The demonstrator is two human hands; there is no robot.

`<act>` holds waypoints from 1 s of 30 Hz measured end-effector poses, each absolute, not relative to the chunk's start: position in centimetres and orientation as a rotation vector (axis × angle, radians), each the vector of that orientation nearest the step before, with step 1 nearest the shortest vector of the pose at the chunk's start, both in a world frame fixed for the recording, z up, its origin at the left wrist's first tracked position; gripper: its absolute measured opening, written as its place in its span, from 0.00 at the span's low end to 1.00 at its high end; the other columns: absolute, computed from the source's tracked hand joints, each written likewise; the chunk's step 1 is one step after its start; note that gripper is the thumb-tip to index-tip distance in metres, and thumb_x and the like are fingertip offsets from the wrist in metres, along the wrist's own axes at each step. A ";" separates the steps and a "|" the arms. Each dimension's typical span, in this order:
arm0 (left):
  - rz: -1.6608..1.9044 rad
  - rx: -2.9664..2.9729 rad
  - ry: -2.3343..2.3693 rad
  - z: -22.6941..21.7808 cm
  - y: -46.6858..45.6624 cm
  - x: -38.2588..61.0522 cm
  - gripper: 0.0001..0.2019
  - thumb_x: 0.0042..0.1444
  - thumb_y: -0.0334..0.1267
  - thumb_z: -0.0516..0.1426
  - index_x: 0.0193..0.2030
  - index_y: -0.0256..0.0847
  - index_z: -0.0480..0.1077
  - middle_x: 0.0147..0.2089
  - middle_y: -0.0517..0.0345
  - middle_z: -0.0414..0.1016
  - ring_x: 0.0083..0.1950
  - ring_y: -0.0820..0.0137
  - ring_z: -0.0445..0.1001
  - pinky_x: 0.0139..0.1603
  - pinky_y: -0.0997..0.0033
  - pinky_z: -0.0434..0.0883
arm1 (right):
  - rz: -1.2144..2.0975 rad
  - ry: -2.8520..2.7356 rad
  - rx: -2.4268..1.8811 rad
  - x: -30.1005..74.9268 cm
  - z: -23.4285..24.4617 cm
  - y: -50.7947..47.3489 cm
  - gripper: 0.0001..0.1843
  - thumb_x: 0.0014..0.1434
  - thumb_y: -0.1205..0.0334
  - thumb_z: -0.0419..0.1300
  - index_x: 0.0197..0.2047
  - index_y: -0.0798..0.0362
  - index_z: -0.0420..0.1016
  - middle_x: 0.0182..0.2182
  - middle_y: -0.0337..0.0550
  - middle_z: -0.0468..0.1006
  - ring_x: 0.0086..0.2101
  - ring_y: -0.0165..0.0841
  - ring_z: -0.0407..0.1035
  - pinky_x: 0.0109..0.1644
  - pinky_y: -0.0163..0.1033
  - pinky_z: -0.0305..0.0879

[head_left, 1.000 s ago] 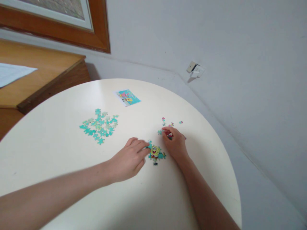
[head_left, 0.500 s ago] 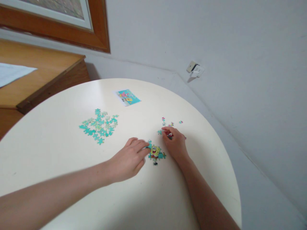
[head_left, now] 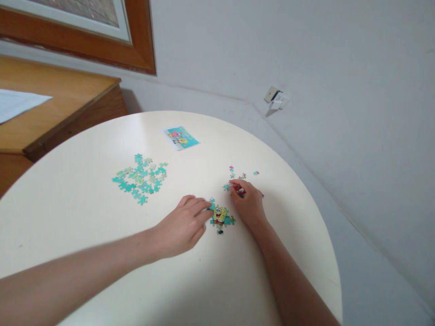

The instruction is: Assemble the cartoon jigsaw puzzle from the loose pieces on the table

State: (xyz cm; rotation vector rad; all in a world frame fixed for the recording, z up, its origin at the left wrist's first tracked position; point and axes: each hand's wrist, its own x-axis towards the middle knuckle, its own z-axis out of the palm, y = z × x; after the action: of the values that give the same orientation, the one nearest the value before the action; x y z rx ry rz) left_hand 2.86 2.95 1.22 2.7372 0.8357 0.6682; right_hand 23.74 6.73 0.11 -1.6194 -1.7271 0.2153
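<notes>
Several joined jigsaw pieces form a yellow cartoon figure (head_left: pixel 220 216) with teal around it, flat on the table. My left hand (head_left: pixel 183 225) lies at its left edge, fingers stretched out and fingertips touching the teal part. Beyond and to the right, my right hand (head_left: pixel 249 203) has thumb and forefinger pinched at a small puzzle piece (head_left: pixel 231 183); the fingers partly hide it. Beneath that palm, dark red pieces (head_left: pixel 241 192) show in part. A teal piece (head_left: pixel 225 187) lies just left of the pinch.
A heap of teal and pale green pieces (head_left: pixel 141 179) lies at left on the round white table (head_left: pixel 84 190). A printed picture card (head_left: pixel 182 137) is near the far edge. Loose pink-tinted pieces (head_left: pixel 242 176) lie beyond my right hand. A wooden cabinet (head_left: pixel 78 99) stands behind left.
</notes>
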 end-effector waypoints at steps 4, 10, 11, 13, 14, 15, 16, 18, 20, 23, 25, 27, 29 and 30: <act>0.665 2.733 0.831 1.2 3.0 2.8 0.14 0.58 0.26 0.46 0.46 0.35 0.69 0.49 0.47 0.72 0.53 0.62 0.68 0.56 0.57 0.60 | 0.214 -1.725 -1.623 23.7 0.1 6.7 0.12 0.52 0.62 0.55 0.37 0.53 0.77 0.31 0.45 0.80 0.32 0.36 0.72 0.42 0.44 0.67; 0.646 2.729 0.846 1.3 2.9 2.8 0.14 0.58 0.27 0.46 0.45 0.36 0.69 0.50 0.47 0.72 0.53 0.62 0.68 0.57 0.57 0.61 | 0.217 -1.733 -1.613 23.8 0.0 6.7 0.12 0.52 0.62 0.55 0.37 0.53 0.77 0.31 0.46 0.80 0.33 0.36 0.72 0.42 0.43 0.67; 0.642 2.728 0.847 1.4 2.9 2.8 0.14 0.58 0.27 0.46 0.45 0.36 0.69 0.50 0.47 0.72 0.53 0.62 0.68 0.57 0.57 0.61 | 0.219 -1.733 -1.612 23.8 0.1 6.7 0.12 0.52 0.62 0.55 0.37 0.53 0.77 0.31 0.46 0.80 0.33 0.36 0.72 0.42 0.43 0.68; 0.633 2.726 0.850 1.4 2.9 2.8 0.14 0.58 0.27 0.46 0.46 0.36 0.69 0.50 0.47 0.72 0.53 0.62 0.68 0.57 0.57 0.61 | 0.227 -1.739 -1.611 23.7 0.1 6.7 0.12 0.52 0.62 0.54 0.37 0.54 0.77 0.31 0.46 0.80 0.32 0.36 0.72 0.42 0.43 0.68; 0.629 2.725 0.852 1.5 2.9 2.8 0.14 0.58 0.27 0.46 0.46 0.36 0.69 0.50 0.47 0.72 0.53 0.62 0.68 0.57 0.56 0.61 | 0.231 -1.743 -1.609 23.7 0.1 6.7 0.12 0.52 0.62 0.54 0.37 0.53 0.77 0.31 0.46 0.79 0.32 0.35 0.72 0.41 0.43 0.68; 0.625 2.724 0.853 1.5 2.9 2.9 0.14 0.58 0.27 0.46 0.46 0.36 0.69 0.51 0.46 0.72 0.53 0.62 0.68 0.57 0.56 0.61 | 0.235 -1.746 -1.607 23.7 0.1 6.7 0.12 0.52 0.62 0.54 0.37 0.53 0.77 0.31 0.45 0.79 0.32 0.35 0.72 0.41 0.42 0.68; 0.621 2.725 0.853 1.5 2.9 2.9 0.14 0.58 0.27 0.46 0.46 0.35 0.69 0.50 0.46 0.72 0.53 0.62 0.68 0.57 0.56 0.61 | 0.240 -1.747 -1.603 23.7 0.1 6.6 0.12 0.52 0.62 0.55 0.37 0.53 0.77 0.31 0.45 0.79 0.32 0.35 0.72 0.41 0.42 0.68; 0.617 2.728 0.852 1.5 2.8 2.9 0.15 0.59 0.27 0.45 0.47 0.35 0.69 0.50 0.46 0.72 0.53 0.61 0.68 0.56 0.56 0.62 | 0.256 -1.750 -1.594 23.7 0.0 6.7 0.12 0.52 0.63 0.55 0.37 0.53 0.77 0.30 0.44 0.79 0.31 0.34 0.72 0.41 0.42 0.68; 0.615 2.734 0.856 1.5 2.8 2.9 0.15 0.59 0.27 0.45 0.47 0.35 0.69 0.50 0.46 0.72 0.53 0.61 0.68 0.56 0.56 0.62 | 0.274 -1.754 -1.587 23.7 0.0 6.7 0.12 0.52 0.63 0.55 0.37 0.52 0.77 0.30 0.44 0.79 0.31 0.34 0.71 0.40 0.41 0.69; 0.615 2.738 0.862 1.5 2.8 2.8 0.14 0.59 0.27 0.46 0.47 0.36 0.68 0.50 0.46 0.72 0.53 0.62 0.68 0.56 0.57 0.61 | 0.285 -1.766 -1.582 23.7 -0.1 6.7 0.12 0.52 0.63 0.54 0.37 0.53 0.77 0.29 0.44 0.79 0.30 0.34 0.71 0.39 0.41 0.69; 0.617 2.739 0.861 1.5 2.8 2.8 0.14 0.58 0.26 0.46 0.46 0.36 0.68 0.50 0.46 0.72 0.53 0.62 0.68 0.56 0.57 0.61 | 0.276 -1.771 -1.581 23.7 0.0 6.7 0.12 0.52 0.63 0.54 0.37 0.54 0.77 0.29 0.44 0.79 0.30 0.34 0.71 0.39 0.41 0.69; 0.620 2.738 0.857 1.5 2.9 2.8 0.14 0.58 0.26 0.46 0.46 0.35 0.69 0.50 0.46 0.72 0.53 0.62 0.68 0.56 0.58 0.61 | 0.264 -1.771 -1.579 23.6 0.0 6.7 0.12 0.52 0.63 0.55 0.37 0.54 0.77 0.30 0.45 0.79 0.31 0.34 0.71 0.39 0.41 0.69; 0.623 2.738 0.851 1.5 2.8 2.8 0.14 0.58 0.26 0.46 0.46 0.35 0.69 0.49 0.46 0.72 0.53 0.62 0.68 0.56 0.57 0.61 | 0.259 -1.770 -1.576 23.6 0.0 6.7 0.12 0.52 0.63 0.55 0.37 0.54 0.77 0.30 0.45 0.79 0.31 0.34 0.72 0.40 0.41 0.69; 0.625 2.738 0.848 1.5 2.8 2.8 0.14 0.58 0.26 0.46 0.46 0.34 0.69 0.49 0.45 0.72 0.53 0.61 0.68 0.56 0.57 0.61 | 0.260 -1.771 -1.574 23.6 0.0 6.7 0.12 0.52 0.63 0.54 0.37 0.54 0.77 0.29 0.45 0.79 0.31 0.34 0.72 0.40 0.41 0.69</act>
State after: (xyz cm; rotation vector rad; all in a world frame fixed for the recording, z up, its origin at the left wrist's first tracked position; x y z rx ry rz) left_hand 2.85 2.84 1.53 2.7379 0.8484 0.6253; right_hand 23.61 6.70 0.02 -1.5741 -1.7706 0.2600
